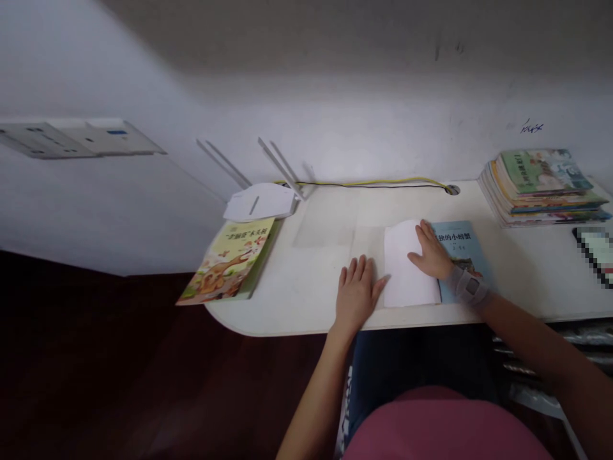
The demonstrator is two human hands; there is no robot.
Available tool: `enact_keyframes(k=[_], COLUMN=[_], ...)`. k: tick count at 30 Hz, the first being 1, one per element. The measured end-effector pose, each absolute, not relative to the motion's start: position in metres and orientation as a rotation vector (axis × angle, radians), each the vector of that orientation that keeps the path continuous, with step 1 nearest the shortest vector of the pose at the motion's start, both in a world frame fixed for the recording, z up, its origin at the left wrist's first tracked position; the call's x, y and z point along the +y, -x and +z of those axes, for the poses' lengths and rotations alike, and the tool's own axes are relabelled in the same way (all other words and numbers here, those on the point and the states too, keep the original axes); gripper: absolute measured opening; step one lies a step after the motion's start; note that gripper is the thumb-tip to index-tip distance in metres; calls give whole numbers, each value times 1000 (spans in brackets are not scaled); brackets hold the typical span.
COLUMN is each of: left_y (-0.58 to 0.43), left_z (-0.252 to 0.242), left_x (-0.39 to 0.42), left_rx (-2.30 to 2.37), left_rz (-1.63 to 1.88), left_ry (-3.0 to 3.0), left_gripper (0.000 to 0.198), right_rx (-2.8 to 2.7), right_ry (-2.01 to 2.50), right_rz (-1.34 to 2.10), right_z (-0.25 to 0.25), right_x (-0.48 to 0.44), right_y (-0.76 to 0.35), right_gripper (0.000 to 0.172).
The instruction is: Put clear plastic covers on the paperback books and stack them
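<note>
A blue picture book (pixel 462 246) lies opened out near the desk's front edge, with a blank white page (pixel 407 275) on its left side. My right hand (pixel 432 252), a wristband above it, rests flat across the border of the white page and the blue cover, fingers stretched. Left of the book, my left hand (pixel 357 291) is spread flat, palm down, on what looks like a clear plastic sheet (pixel 373 239) extending from under the page. Neither hand grips anything. Another clear sheet (pixel 325 223) lies behind my left hand.
A white router (pixel 261 201) with antennas stands at the back left. A yellow-green book (pixel 227 262) overhangs the left edge of the white desk (pixel 272 319). A book stack (pixel 541 188) and a phone (pixel 596 252) are on the right. Cables (pixel 373 184) run along the wall.
</note>
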State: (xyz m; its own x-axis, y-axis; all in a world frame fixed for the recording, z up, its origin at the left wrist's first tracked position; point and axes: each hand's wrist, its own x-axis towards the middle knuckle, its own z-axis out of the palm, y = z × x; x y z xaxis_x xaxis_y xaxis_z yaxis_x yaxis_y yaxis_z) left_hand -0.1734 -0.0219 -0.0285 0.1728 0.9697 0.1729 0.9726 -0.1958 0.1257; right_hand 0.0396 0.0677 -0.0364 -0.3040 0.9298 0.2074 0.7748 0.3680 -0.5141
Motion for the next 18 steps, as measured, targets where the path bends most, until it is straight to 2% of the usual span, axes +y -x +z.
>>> enact_keyframes(k=[10,18], left_y=[175,179], left_z=[-30,-31], left_x=[-21,-22], left_rx=[-1986,-1966], left_rz=[-351,-341], left_ry=[2406,2410], left_gripper=[62,64], right_rx=[-2126,-2115], right_ry=[1610,1565], right_rz=[325,459], right_z=[-31,-29], right_x=[61,65], right_y=[-28,-21], right_gripper=[68,67])
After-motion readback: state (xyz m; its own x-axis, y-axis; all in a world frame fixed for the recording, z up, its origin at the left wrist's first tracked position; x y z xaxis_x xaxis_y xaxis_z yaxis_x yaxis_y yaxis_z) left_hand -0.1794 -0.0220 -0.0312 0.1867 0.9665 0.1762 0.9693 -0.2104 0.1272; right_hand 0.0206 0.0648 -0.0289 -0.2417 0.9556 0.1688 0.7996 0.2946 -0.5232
